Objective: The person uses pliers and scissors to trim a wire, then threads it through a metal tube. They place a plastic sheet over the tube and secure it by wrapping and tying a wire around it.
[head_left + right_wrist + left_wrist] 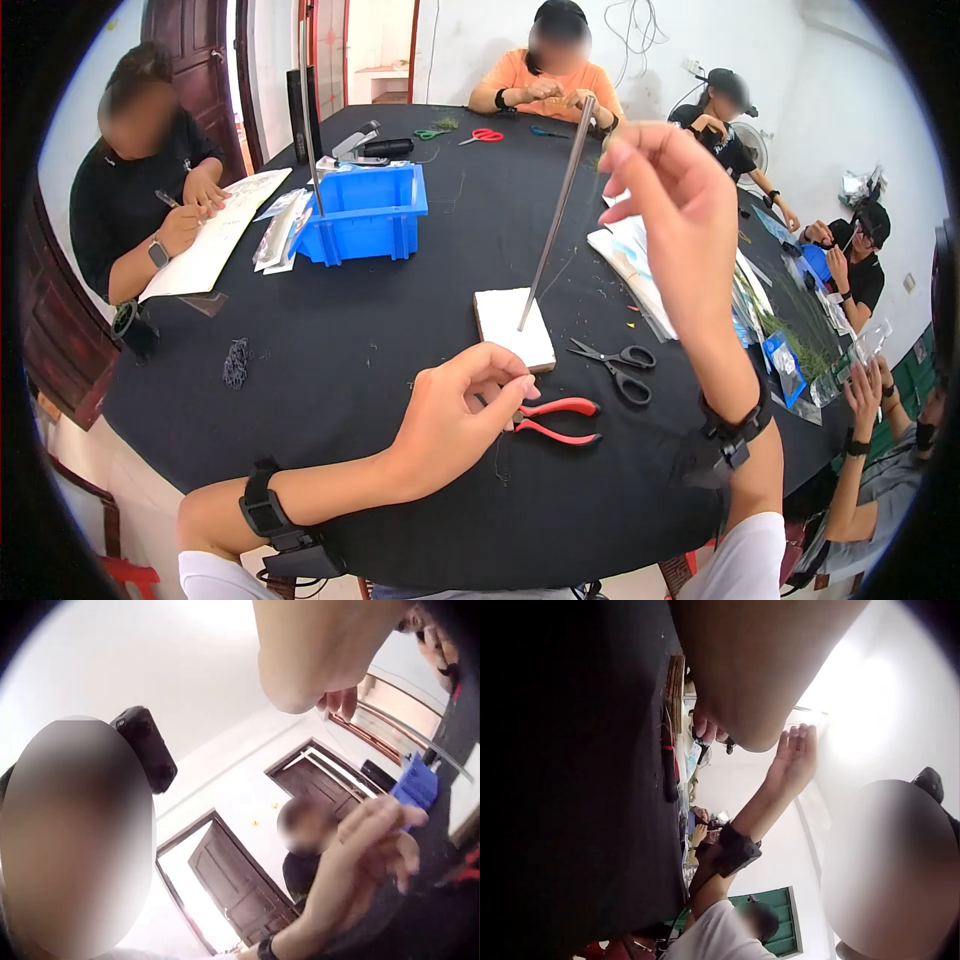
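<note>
My left hand [455, 415] is low over the near side of the table, thumb and forefinger pinched together beside the red-handled pliers [560, 422], overlapping them in the head view. My right hand [680, 200] is raised high on the right, thumb and forefinger meeting at what looks like the end of a thin strand; I cannot tell its material. A thin metal rod [560, 205] stands tilted in a white block [515, 330] between the hands. In the right wrist view my left hand [367, 862] shows bent fingers.
Black scissors [625, 370] lie right of the block. A blue bin [365, 215] stands at the back left, with a dark bundle of thread [236, 364] nearer me. Papers and green sprigs [800, 345] line the right side. Several people sit around the black-covered table [300, 420].
</note>
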A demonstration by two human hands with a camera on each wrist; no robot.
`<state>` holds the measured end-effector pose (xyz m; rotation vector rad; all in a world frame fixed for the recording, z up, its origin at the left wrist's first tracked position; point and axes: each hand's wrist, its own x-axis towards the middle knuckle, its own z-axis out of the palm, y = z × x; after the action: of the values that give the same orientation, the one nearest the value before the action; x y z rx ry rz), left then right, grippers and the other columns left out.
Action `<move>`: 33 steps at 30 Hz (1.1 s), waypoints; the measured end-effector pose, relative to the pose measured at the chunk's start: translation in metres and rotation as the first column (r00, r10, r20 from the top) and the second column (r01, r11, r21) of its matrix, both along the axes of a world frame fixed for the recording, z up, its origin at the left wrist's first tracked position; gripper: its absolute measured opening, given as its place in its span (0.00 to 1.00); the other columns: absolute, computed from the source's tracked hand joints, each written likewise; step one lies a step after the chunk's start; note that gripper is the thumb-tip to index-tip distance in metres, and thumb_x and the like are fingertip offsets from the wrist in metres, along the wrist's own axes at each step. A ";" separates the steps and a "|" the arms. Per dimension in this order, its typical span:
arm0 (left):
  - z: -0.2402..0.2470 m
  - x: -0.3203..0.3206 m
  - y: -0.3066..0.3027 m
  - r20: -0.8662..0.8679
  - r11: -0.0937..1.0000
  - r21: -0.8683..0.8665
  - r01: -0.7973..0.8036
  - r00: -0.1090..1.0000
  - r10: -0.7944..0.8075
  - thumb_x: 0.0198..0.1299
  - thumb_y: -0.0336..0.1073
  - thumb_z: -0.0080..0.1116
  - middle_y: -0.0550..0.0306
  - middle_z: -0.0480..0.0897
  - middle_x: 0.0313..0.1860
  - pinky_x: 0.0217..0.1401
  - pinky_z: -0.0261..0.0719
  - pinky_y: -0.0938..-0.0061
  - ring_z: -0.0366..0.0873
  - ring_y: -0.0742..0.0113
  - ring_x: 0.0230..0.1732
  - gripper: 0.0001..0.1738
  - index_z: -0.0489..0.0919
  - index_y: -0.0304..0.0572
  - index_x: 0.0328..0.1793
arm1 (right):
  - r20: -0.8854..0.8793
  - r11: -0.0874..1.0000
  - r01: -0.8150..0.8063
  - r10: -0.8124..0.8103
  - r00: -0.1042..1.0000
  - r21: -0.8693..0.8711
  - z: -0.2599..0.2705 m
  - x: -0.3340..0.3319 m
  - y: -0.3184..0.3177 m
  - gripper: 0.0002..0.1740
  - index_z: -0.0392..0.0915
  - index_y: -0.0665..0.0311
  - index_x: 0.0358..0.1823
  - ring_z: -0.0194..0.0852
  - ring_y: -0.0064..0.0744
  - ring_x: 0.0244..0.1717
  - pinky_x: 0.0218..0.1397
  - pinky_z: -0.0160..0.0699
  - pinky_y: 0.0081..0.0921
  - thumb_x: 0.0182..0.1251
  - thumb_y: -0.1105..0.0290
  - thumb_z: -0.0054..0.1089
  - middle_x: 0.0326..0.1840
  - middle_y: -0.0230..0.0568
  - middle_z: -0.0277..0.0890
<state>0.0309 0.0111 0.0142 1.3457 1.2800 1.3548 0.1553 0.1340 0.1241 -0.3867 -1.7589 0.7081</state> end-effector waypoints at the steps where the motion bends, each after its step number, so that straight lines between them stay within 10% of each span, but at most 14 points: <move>1: 0.000 0.000 0.000 0.032 1.000 -0.007 0.021 0.999 -0.021 0.64 0.32 0.53 0.56 0.83 0.36 0.27 0.74 0.85 0.76 0.79 0.28 0.07 0.76 0.37 0.43 | -0.003 0.999 0.026 -0.026 1.000 0.027 0.006 -0.002 0.005 0.06 0.77 0.68 0.37 0.71 0.15 0.30 0.27 0.75 0.15 0.64 0.72 0.55 0.30 0.31 0.76; 14: -0.002 0.000 0.000 0.083 0.996 0.026 0.084 0.993 -0.086 0.66 0.32 0.52 0.54 0.82 0.35 0.30 0.76 0.83 0.77 0.77 0.29 0.08 0.76 0.35 0.45 | 0.058 0.983 0.112 -0.121 0.991 0.143 0.014 -0.008 0.024 0.07 0.79 0.70 0.34 0.71 0.14 0.27 0.24 0.72 0.14 0.62 0.72 0.57 0.26 0.33 0.78; 23: -0.007 0.002 -0.004 0.127 0.988 -0.058 0.143 0.983 -0.135 0.65 0.32 0.52 0.51 0.83 0.36 0.29 0.77 0.81 0.79 0.74 0.30 0.12 0.80 0.30 0.47 | 0.037 1.000 0.023 -0.023 0.999 0.021 -0.009 0.004 0.007 0.18 0.72 0.72 0.52 0.77 0.22 0.33 0.28 0.78 0.19 0.65 0.69 0.57 0.46 0.42 0.76; 30: -0.013 0.001 -0.002 0.165 0.976 -0.117 0.185 0.972 -0.164 0.64 0.33 0.55 0.53 0.83 0.37 0.29 0.77 0.81 0.79 0.73 0.32 0.12 0.82 0.30 0.46 | 0.358 0.966 -0.019 0.113 0.927 -0.256 -0.070 0.040 -0.018 0.03 0.76 0.65 0.35 0.71 0.14 0.28 0.25 0.67 0.15 0.62 0.75 0.56 0.27 0.27 0.75; 33: -0.014 0.001 -0.002 0.110 0.983 -0.108 0.150 0.984 -0.138 0.62 0.33 0.57 0.55 0.81 0.39 0.31 0.75 0.82 0.77 0.74 0.33 0.11 0.83 0.34 0.45 | 0.569 0.954 -0.067 0.229 0.790 -0.291 -0.089 0.052 -0.031 0.04 0.78 0.68 0.33 0.73 0.18 0.24 0.25 0.69 0.19 0.61 0.74 0.57 0.26 0.36 0.77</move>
<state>0.0317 0.0096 0.0001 1.2482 1.1518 1.2156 0.2076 0.1034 0.0351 -0.7157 -2.3239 1.0119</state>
